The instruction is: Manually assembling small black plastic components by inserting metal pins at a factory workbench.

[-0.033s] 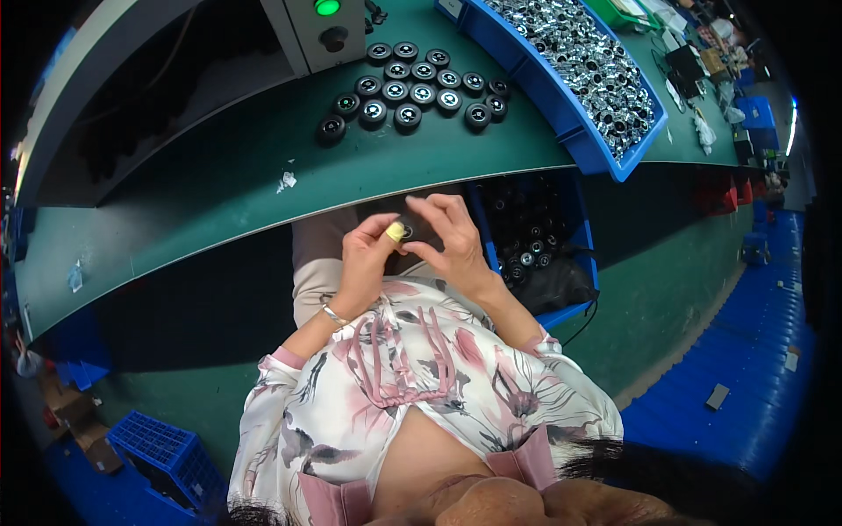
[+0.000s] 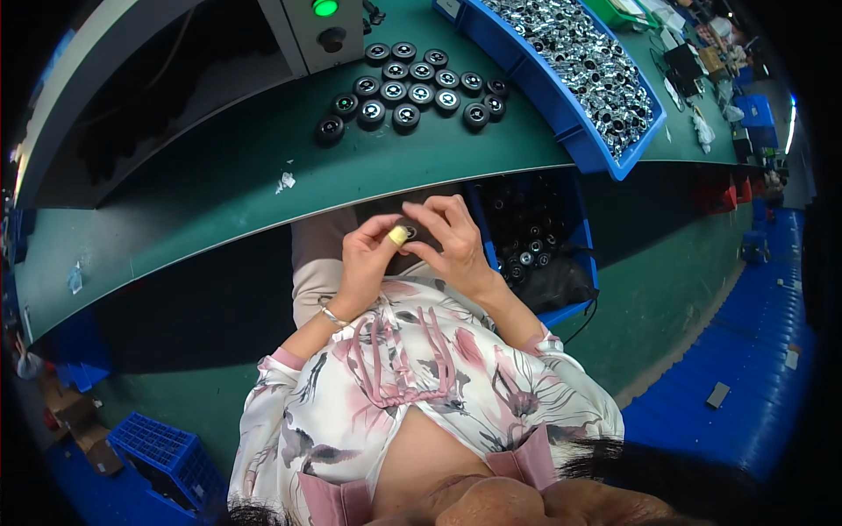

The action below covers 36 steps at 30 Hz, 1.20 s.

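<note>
Just beyond the table's front edge, above my lap, a small black wheel (image 2: 410, 232) with a pale centre sits between my two hands. My left hand (image 2: 364, 259) grips it from the left, its thumb wrapped in yellow tape and lying over the wheel's face. My right hand (image 2: 453, 244) curves round the other side, thumb below and bent fingers above. The wheel's outer rim is dark and partly hidden by the fingers. Several similar black wheels (image 2: 421, 94) lie grouped on the green table (image 2: 237, 188).
A blue bin (image 2: 574, 140) full of shiny metal parts stands on the table at right. Below the edge, beside my right forearm, another blue bin (image 2: 589, 263) holds dark wheels. A grey machine (image 2: 329, 57) with a green light stands at left. A blue crate (image 2: 162, 447) is on the floor.
The taped left thumb has shifted slightly right across the wheel, and the right fingertips have come down a little closer to it. The things on the table stay as they were.
</note>
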### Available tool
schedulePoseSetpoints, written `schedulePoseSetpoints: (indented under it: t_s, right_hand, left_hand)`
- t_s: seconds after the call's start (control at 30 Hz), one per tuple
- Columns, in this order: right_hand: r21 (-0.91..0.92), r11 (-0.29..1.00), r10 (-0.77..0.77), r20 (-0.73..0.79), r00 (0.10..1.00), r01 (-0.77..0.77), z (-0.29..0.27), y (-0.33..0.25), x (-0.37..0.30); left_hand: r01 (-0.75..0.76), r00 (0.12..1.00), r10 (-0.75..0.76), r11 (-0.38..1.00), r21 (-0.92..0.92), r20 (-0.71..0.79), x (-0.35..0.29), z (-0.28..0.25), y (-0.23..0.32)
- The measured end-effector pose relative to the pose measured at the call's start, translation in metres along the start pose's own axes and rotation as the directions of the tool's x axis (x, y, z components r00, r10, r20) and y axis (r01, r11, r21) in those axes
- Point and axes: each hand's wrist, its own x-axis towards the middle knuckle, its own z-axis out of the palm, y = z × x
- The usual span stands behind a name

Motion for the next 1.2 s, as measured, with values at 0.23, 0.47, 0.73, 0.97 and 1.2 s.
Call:
schedulePoseSetpoints:
  t_s: [0.23, 0.47, 0.73, 0.97, 1.2]
  right_hand:
    - [0.296, 0.954, 0.046, -0.032, 0.998, -0.034, -0.009, 0.014, -0.008]
    - [0.967, -0.027, 0.265, 0.251, 0.931, -0.253, 0.005, 0.014, -0.014]
    - [0.929, 0.080, 0.314, 0.320, 0.894, -0.361, 0.003, 0.004, -0.015]
    - [0.902, 0.095, 0.285, 0.380, 0.880, -0.421, -0.006, 0.010, -0.011]
    - [0.641, 0.637, 0.382, 0.220, 0.898, -0.428, -0.021, 0.005, 0.000]
  left_hand:
    - [0.139, 0.975, -0.062, 0.919, -0.370, 0.212, -0.004, 0.009, 0.019]
    - [-0.476, 0.876, 0.456, 0.770, 0.425, 0.156, -0.001, 0.017, 0.037]
    - [-0.578, 0.804, 0.512, 0.557, 0.596, 0.301, 0.017, 0.037, 0.063]
    - [-0.608, 0.783, 0.479, 0.451, 0.653, 0.398, 0.024, 0.035, 0.068]
    - [-0.559, 0.823, 0.450, 0.537, 0.631, 0.346, 0.017, 0.034, 0.065]
